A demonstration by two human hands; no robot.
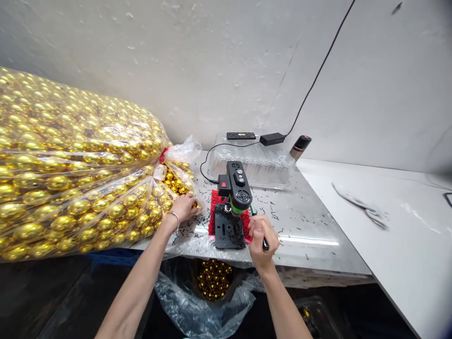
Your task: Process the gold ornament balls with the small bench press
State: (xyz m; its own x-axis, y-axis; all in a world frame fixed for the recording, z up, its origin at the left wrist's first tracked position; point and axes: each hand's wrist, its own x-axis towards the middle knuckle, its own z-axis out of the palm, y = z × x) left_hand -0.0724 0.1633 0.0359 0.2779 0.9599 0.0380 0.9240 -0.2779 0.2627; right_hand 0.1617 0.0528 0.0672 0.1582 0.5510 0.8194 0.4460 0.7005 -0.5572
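At the mouth of a clear plastic bag full of shiny gold balls, my left hand reaches in with its fingers curled down beside loose gold balls. What its fingertips hold, if anything, is hidden. My right hand is wrapped round a slim handle whose black end sticks out below the fist. Just left of that fist stands a small black device with a green ring and round vents, mounted over a black slotted plate. Red material lies beneath it.
Dark bits litter the metal table. Behind the device lie a clear tray, a power adapter with its cable and a dark canister. Below the table edge hangs a plastic-lined container holding gold balls. A white table adjoins at right.
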